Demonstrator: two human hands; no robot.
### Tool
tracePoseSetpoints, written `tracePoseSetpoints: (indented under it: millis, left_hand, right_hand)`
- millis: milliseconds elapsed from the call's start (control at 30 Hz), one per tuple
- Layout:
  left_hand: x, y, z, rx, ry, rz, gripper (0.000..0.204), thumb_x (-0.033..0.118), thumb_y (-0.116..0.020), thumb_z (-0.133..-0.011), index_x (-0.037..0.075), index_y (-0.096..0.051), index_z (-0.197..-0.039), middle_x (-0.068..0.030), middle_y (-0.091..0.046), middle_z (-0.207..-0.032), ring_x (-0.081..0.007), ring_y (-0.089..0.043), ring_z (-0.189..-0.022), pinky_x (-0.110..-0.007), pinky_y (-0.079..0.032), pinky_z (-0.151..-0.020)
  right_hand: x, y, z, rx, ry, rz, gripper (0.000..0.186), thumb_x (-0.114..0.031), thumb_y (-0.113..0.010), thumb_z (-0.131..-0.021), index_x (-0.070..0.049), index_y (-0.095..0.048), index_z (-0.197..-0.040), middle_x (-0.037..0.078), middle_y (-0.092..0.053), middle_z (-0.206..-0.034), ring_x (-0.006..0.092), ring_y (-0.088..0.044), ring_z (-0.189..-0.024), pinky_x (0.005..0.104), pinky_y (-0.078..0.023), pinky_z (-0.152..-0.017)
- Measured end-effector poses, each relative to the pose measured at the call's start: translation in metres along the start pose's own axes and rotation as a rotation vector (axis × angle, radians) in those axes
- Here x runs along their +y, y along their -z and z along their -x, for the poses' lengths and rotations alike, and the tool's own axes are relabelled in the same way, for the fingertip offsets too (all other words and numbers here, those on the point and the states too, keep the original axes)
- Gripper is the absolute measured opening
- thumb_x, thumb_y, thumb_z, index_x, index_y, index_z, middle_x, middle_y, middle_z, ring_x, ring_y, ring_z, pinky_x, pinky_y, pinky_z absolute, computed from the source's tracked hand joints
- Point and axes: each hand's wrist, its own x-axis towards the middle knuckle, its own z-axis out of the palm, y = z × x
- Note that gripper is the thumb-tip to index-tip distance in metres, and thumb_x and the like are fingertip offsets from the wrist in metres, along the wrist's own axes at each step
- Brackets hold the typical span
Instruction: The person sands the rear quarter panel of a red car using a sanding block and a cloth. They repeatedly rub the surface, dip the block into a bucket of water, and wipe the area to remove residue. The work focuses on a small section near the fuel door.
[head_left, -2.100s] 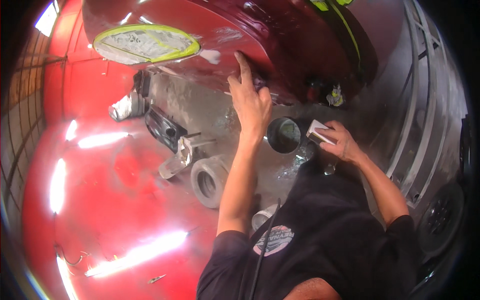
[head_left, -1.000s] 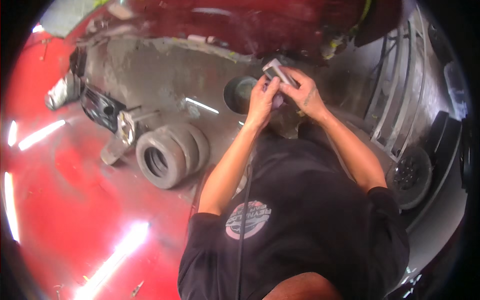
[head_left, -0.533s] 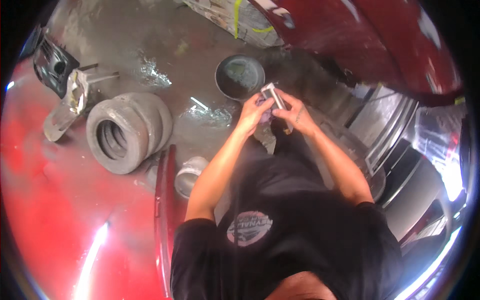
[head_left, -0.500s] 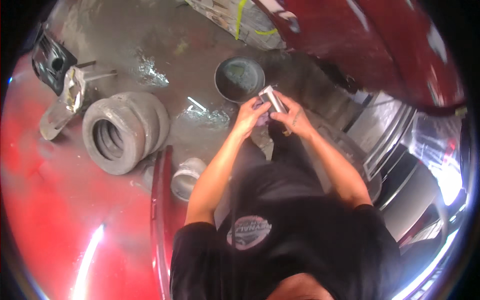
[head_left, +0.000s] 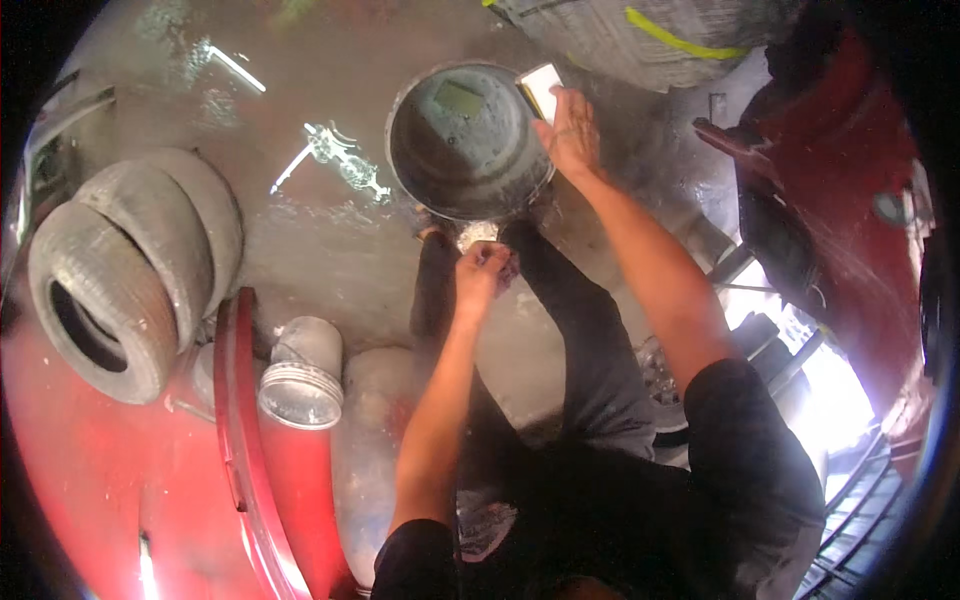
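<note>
A wide dark basin (head_left: 400, 150) stands on the floor in front of my feet, with what looks like shallow water in it. Inside it lies a greenish rectangular piece (head_left: 459, 98). At the basin's right rim, my right hand (head_left: 573, 138) grips a rectangular block (head_left: 541, 90) with a bright white face. My left hand (head_left: 482, 272) is closed on a crumpled purplish cloth (head_left: 507, 268), mostly hidden by the fingers, just on my side of the basin and between my knees.
Several worn tyres (head_left: 105, 300) lean together at the left. Near them are a whitish bucket (head_left: 303, 375), a long red trim strip (head_left: 238, 420) and a red car panel (head_left: 110, 470). A grey sanded panel with yellow tape (head_left: 640, 45) is at the far right, beside dark red bodywork (head_left: 850, 170).
My hands have parted. The right moved forward with the block to the basin's rim; the left stayed nearer me with the cloth. My view has shifted, so the basin looks larger.
</note>
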Motion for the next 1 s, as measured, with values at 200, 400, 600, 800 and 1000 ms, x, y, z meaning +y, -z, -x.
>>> tracePoseSetpoints:
  millis: [200, 400, 600, 800, 1000]
  left_hand:
    - [-0.016, -0.023, -0.019, -0.029, 0.008, 0.121, 0.008, 0.014, -0.072, -0.104, 0.006, -0.069, -0.103, -0.0051, -0.075, -0.088, -0.0109, -0.066, -0.067, -0.025, -0.048, -0.054]
    - [0.008, -0.009, -0.056, 0.277, -0.460, -0.248, 0.010, 0.014, -0.071, -0.103, 0.006, -0.067, -0.103, -0.0032, -0.071, -0.091, -0.0084, -0.059, -0.070, -0.025, -0.044, -0.058]
    - [0.029, 0.007, -0.070, 0.384, -0.577, -0.302, 0.008, 0.006, -0.071, -0.099, 0.003, -0.065, -0.104, -0.0108, -0.068, -0.110, -0.0193, -0.063, -0.098, -0.032, -0.051, -0.085]
    - [0.023, -0.001, -0.068, 0.265, -0.557, -0.349, 0.008, 0.008, -0.070, -0.102, 0.003, -0.066, -0.107, -0.0067, -0.069, -0.113, -0.0127, -0.062, -0.098, -0.028, -0.051, -0.081]
    - [0.031, 0.007, -0.082, 0.333, -0.300, -0.322, 0.017, 0.003, -0.068, -0.093, -0.001, -0.067, -0.109, -0.0127, -0.067, -0.104, -0.0216, -0.063, -0.090, -0.034, -0.053, -0.082]
  right_hand:
    - [-0.022, 0.005, 0.021, 0.177, 0.215, 0.135, 0.055, -0.025, -0.080, -0.093, -0.007, -0.057, -0.140, 0.025, -0.048, -0.151, 0.0494, -0.052, -0.133, 0.0583, -0.044, -0.108]
    - [-0.035, -0.101, 0.046, -0.476, 0.257, -0.159, 0.052, -0.023, -0.079, -0.094, -0.010, -0.065, -0.143, 0.025, -0.049, -0.155, 0.0496, -0.052, -0.137, 0.0525, -0.047, -0.112]
    - [-0.036, -0.265, -0.036, -0.400, 0.523, 0.475, 0.050, -0.030, -0.068, -0.099, -0.011, -0.066, -0.146, 0.024, -0.059, -0.150, 0.0440, -0.055, -0.139, 0.0530, -0.044, -0.117]
    - [0.046, -0.371, -0.046, -0.600, 0.124, 0.219, 0.043, -0.032, -0.064, -0.099, -0.009, -0.072, -0.134, 0.026, -0.073, -0.127, 0.0381, -0.070, -0.119, 0.0504, -0.054, -0.103]
    - [-0.004, -0.268, -0.024, -0.370, 0.120, -0.334, 0.048, -0.007, -0.071, -0.091, -0.009, -0.067, -0.139, 0.017, -0.077, -0.111, 0.0269, -0.074, -0.091, 0.0407, -0.058, -0.083]
